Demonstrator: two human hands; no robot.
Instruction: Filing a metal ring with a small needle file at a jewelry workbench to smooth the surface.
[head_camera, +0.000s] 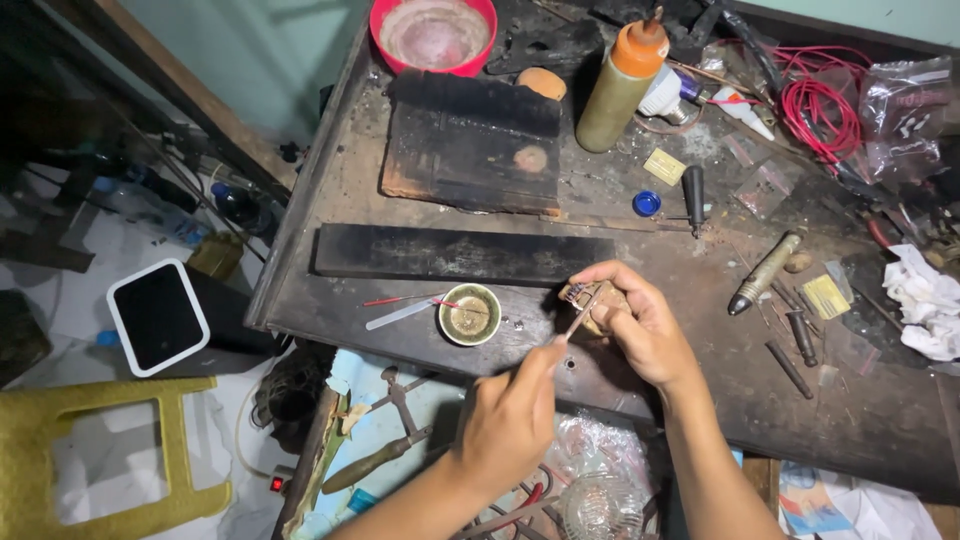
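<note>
Small repair workshop. Scorched, stained workbench (420, 330) with scattered hand tools (765, 272); red wire coil (822, 105) at 1 o'clock, pliers (385, 440) at 7.

Two hands (510, 420) (640, 325) — one bowl (433, 35) — one bottle (620, 85)

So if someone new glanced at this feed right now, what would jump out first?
Probably the two hands at the near edge of the dark, scorched workbench: the left hand works a thin tool against a small piece pinched in the right hand, beside a small round dish. Next, the colour at the back: a red bowl, an orange-capped bottle and a tangle of red wire at the far right.
</note>
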